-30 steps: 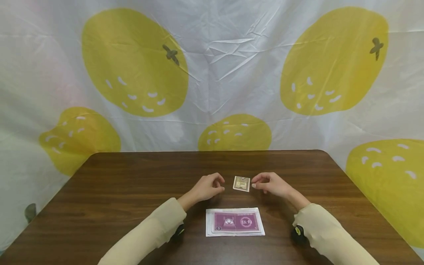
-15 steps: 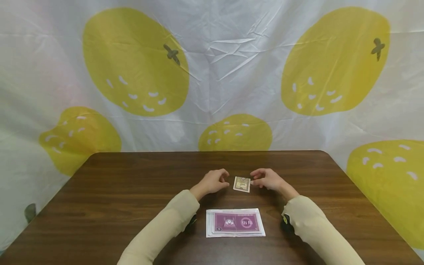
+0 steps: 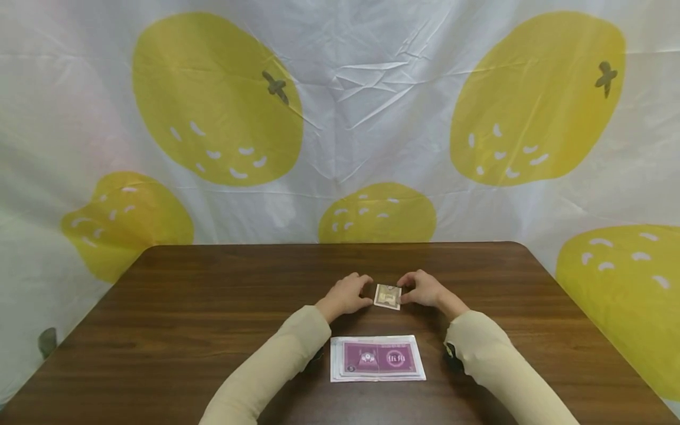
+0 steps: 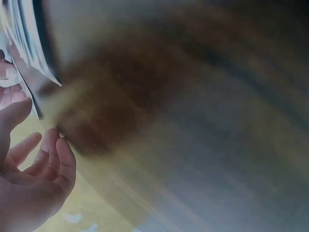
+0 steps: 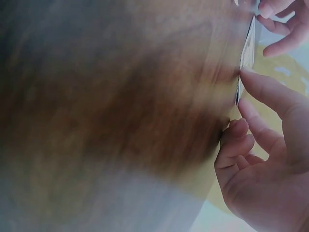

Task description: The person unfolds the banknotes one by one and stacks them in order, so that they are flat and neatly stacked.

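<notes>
A small, nearly square brownish note [image 3: 388, 297] lies on the dark wooden table between both hands. My right hand [image 3: 422, 290] is at its right side, thumb and index fingertips touching the edge and upper corner. In the right wrist view, the thumb reaches the note [image 5: 248, 46] while the index tip is just below its end. My left hand [image 3: 347, 294] curves loosely with nothing in it, thumb tip close to the note's left edge. Nearer the body lies a stack of paper banknotes [image 3: 379, 357], a purple one on top with white sheets showing beneath.
The brown table [image 3: 186, 330] has rounded far corners. Behind it hangs a white cloth [image 3: 372, 118] printed with big yellow lemons. The stack sits between the two forearms in pale sleeves [image 3: 271, 366].
Both hands have come inward toward the small note, the left moving right and the right moving left until its fingertips meet the note's edge. The stack stays in place.
</notes>
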`<state>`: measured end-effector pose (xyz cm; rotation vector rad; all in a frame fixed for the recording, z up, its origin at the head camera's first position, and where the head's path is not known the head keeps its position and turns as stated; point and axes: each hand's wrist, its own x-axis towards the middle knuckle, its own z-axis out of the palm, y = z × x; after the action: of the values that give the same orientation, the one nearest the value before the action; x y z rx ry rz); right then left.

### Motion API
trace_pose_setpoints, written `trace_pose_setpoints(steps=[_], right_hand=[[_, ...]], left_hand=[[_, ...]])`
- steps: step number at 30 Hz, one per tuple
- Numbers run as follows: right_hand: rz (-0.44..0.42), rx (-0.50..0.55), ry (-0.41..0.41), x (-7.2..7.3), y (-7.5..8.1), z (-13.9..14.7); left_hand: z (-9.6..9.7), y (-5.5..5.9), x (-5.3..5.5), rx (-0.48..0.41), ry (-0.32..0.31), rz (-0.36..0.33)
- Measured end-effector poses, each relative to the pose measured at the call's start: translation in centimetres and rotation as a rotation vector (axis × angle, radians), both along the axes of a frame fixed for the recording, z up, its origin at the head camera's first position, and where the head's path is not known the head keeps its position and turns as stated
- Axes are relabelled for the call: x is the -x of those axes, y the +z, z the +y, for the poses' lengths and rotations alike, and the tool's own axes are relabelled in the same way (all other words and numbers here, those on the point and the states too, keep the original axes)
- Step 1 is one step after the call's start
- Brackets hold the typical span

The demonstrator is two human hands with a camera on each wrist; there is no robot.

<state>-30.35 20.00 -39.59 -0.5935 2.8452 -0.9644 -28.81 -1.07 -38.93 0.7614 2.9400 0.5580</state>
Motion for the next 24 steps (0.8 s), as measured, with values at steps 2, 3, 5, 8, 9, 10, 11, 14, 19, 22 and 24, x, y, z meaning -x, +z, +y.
trace_pose_setpoints(steps=[2,3,5,8,9,10,11,14,19,22,24], right_hand=[[0.011,-0.005,0.01,-0.02,-0.06,-0.07],[0.014,-0.002,0.019,-0.03,-0.07,-0.1],[0.015,0.009,0.033,-0.06,-0.08,-0.14],[0.01,0.028,0.053,-0.13,-0.07,-0.21],[0.0,0.041,0.058,-0.17,-0.06,-0.26],[-0.006,0.054,0.064,-0.21,-0.06,-0.3],[-0.013,0.065,0.069,-0.25,-0.06,-0.36],[-0.035,0.108,0.078,-0.34,-0.09,-0.49],[-0.057,0.175,0.09,-0.37,-0.15,-0.5],[-0.065,0.217,0.099,-0.28,-0.23,-0.46],[-0.064,0.234,0.103,-0.24,-0.26,-0.45]], left_hand=[[0.09,-0.09,0.01,0.014,0.007,-0.001],[0.12,-0.12,0.01,0.017,0.011,-0.002],[0.18,-0.18,0.02,0.025,0.015,-0.002],[0.24,-0.28,0.04,0.032,0.014,-0.002],[0.27,-0.32,0.06,0.036,0.013,-0.003],[0.29,-0.31,0.03,0.037,0.01,-0.004],[0.29,-0.34,0.04,0.038,0.007,-0.002],[0.35,-0.32,-0.02,0.036,0.001,0.007],[0.43,-0.44,0.22,0.018,-0.005,0.019],[0.36,-0.57,0.46,-0.031,-0.013,0.026],[0.29,-0.56,0.54,-0.08,-0.017,0.035]])
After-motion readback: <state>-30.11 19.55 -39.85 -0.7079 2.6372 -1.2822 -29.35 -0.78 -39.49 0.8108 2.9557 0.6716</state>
